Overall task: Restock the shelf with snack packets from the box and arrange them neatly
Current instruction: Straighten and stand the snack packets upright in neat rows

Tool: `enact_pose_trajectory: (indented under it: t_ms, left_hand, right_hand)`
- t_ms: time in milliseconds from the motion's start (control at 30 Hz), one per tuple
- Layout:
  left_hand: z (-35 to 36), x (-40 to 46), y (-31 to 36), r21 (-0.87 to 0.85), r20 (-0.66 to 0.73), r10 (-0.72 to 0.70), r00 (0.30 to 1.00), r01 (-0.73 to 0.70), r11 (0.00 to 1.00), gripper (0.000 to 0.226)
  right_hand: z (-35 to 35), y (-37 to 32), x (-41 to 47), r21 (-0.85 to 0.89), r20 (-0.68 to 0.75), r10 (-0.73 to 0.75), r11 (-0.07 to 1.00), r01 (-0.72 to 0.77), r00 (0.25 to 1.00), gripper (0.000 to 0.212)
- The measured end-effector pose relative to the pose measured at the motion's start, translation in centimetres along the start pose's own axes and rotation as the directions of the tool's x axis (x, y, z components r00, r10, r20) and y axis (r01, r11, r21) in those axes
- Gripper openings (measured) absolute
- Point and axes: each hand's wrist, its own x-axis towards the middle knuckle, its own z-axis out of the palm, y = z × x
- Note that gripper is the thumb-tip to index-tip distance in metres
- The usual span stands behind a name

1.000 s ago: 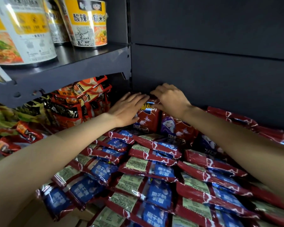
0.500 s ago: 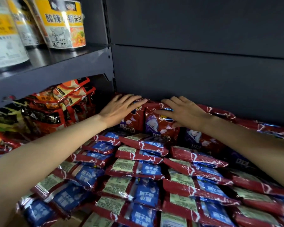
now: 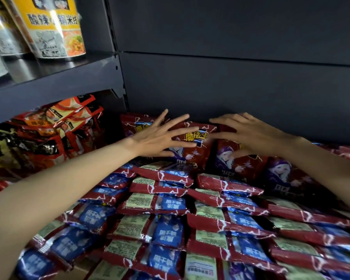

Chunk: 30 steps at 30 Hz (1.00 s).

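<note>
Obs.: person is reaching both bare arms deep into the lower bay of a dark grey shelf unit.

Left hand (image 3: 160, 138): fingers are spreading wide and nearly straight, palm down, lying over the top of the standing red packets (image 3: 198, 142) in the back row. It is gripping nothing. Whether the palm is actually touching the foil or sitting just above it, cannot tell.

Right hand (image 3: 249, 134): fingers are fanning out with a slight bend, palm down over the neighbouring packets of the same row; thumb is lying against a packet face. Nothing is being pinched or held.

Back row is standing upright against the rear panel (image 3: 240, 93), printed fronts facing outward.

In front of that row, flat red-and-blue packets (image 3: 166, 205) are lying in overlapping columns that are running toward the viewer, back labels up, filling the shelf floor.

To the left, under the upper shelf (image 3: 55, 85), orange-and-black packets (image 3: 55, 126) are leaning in a stack. On top of that upper shelf, noodle cups (image 3: 57, 29) with yellow bands are standing side by side.
</note>
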Motion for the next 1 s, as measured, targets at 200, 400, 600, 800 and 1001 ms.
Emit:
enact_pose_trajectory:
  t_ms: [200,400,600,800,1001]
  left_hand:
    - [0.9,0.8,1.0,0.042,-0.037,-0.088,0.995,0.089,0.995,0.093]
    - [0.6,0.8,1.2,0.071,-0.034,-0.097,0.995,0.099,0.993,0.095]
    - [-3.1,-0.7,0.5,-0.264,-0.091,-0.073,0.993,0.047,0.963,0.05]
    - [-7.9,-9.0,-0.8,-0.619,0.174,-0.339,0.925,0.37,0.692,0.025]
    - [-6.0,-15.3,-1.6,-0.585,0.572,-0.243,0.784,0.597,0.549,0.056]
  right_hand:
    - [0.8,0.5,-1.9,-0.122,0.053,-0.018,0.992,0.025,0.998,0.107]
    - [0.4,-0.1,-1.9,-0.137,0.045,-0.001,0.991,0.008,0.999,0.107]
    - [-2.5,-1.5,-0.9,0.052,-0.174,0.055,0.998,-0.047,0.983,0.048]
    - [-6.0,-6.7,4.7,0.503,-0.023,0.095,0.862,-0.071,0.995,0.035]
    - [-5.9,-10.4,7.8,0.606,0.321,-0.032,0.775,-0.179,0.947,0.071]
